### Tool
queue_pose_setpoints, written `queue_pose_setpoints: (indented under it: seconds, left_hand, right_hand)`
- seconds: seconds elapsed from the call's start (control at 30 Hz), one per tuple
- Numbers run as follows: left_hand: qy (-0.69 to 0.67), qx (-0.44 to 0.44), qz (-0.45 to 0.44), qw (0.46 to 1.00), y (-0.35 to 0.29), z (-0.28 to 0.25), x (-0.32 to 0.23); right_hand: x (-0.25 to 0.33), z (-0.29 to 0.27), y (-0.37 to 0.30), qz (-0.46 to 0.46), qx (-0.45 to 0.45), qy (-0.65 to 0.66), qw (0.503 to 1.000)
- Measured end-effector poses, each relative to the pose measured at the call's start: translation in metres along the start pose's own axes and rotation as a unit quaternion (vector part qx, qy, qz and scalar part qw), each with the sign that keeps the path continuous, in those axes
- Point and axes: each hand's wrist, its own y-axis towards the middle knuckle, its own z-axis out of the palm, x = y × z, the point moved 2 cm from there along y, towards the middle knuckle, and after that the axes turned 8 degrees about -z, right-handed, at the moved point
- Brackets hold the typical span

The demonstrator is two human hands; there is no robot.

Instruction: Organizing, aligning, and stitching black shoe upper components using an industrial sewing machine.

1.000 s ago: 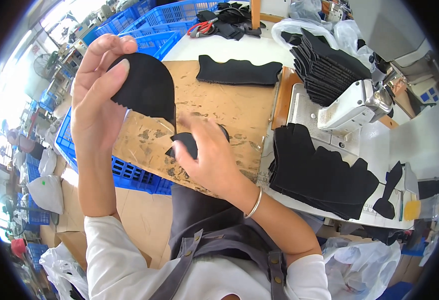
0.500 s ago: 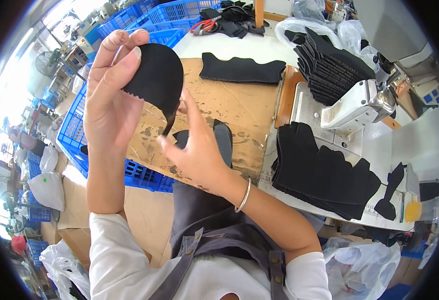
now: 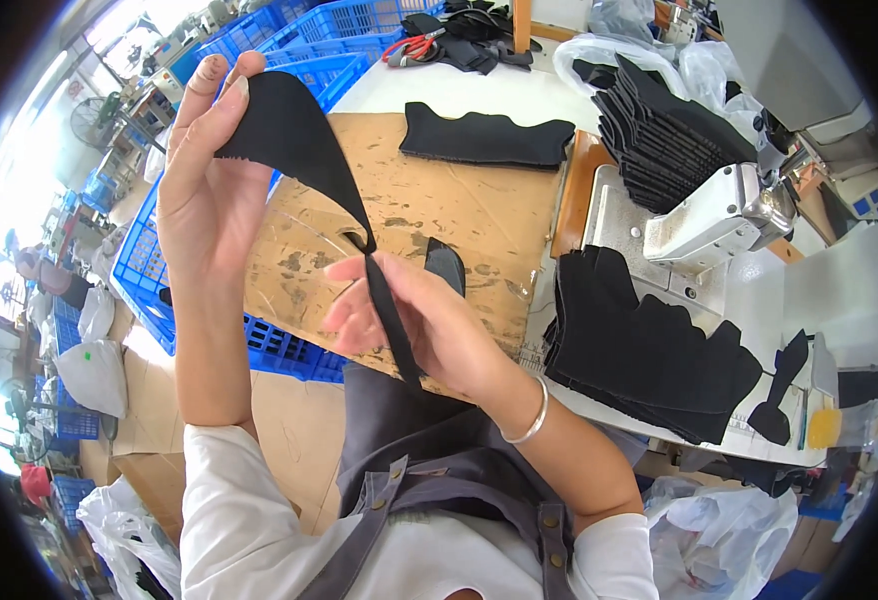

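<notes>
Raised at the upper left, my left hand (image 3: 209, 185) pinches the broad end of a black fabric piece (image 3: 297, 130) between thumb and fingers. The piece has a notched lower edge near my thumb and narrows toward my right hand (image 3: 444, 320). That hand closes its thumb and forefinger on the narrow part, where the fabric is twisted or folded. Past this pinch, a thin black strip hangs down across my right palm. Beneath my hands is stained brown cardboard (image 3: 499, 220) with a small dark curved piece (image 3: 445, 264) lying on it.
A wavy-edged black stack (image 3: 487, 138) lies at the cardboard's far side. To the right stand a sewing machine (image 3: 704, 220), a black pile (image 3: 649, 345) and a leaning black stack (image 3: 659, 125). Red-handled scissors (image 3: 414, 48) lie at the back; blue crates (image 3: 144, 265) flank the table's left.
My left hand has moved slightly left and up. My right hand has moved down and right with the narrow part, stretching the black piece out between both hands.
</notes>
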Motion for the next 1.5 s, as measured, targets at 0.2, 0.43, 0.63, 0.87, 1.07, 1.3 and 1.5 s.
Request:
queue_pose_setpoints:
  seconds: [0.2, 0.43, 0.63, 0.87, 1.07, 1.3, 1.5]
  left_hand:
    - [0.041, -0.056, 0.022, 0.997, 0.003, -0.027, -0.005]
    - [0.545, -0.011, -0.005, 0.838, 0.015, -0.044, 0.011]
    - [0.638, 0.158, -0.227, 0.719, 0.015, -0.04, 0.091]
    - [0.619, 0.116, -0.248, 0.736, 0.022, -0.057, 0.114]
    - [0.718, 0.064, -0.238, 0.651, 0.026, -0.064, 0.12]
    - [0.72, -0.007, -0.049, 0.692, 0.023, -0.054, 0.118]
    - [0.333, 0.21, -0.258, 0.882, -0.005, 0.07, 0.119]
  right_hand:
    - [0.018, 0.007, -0.049, -0.063, -0.135, -0.192, 0.97]
    - [0.047, 0.023, -0.145, -0.182, -0.214, -0.323, 0.904]
    - [0.075, 0.031, -0.204, -0.289, -0.337, -0.646, 0.621]
    - [0.087, 0.021, -0.271, -0.279, -0.445, -0.556, 0.645]
    - [0.1, 0.002, -0.297, -0.342, -0.355, -0.571, 0.656]
    - [0.108, 0.029, -0.275, -0.312, -0.395, -0.64, 0.581]
    - [0.101, 0.036, -0.255, -0.346, -0.255, -0.531, 0.73]
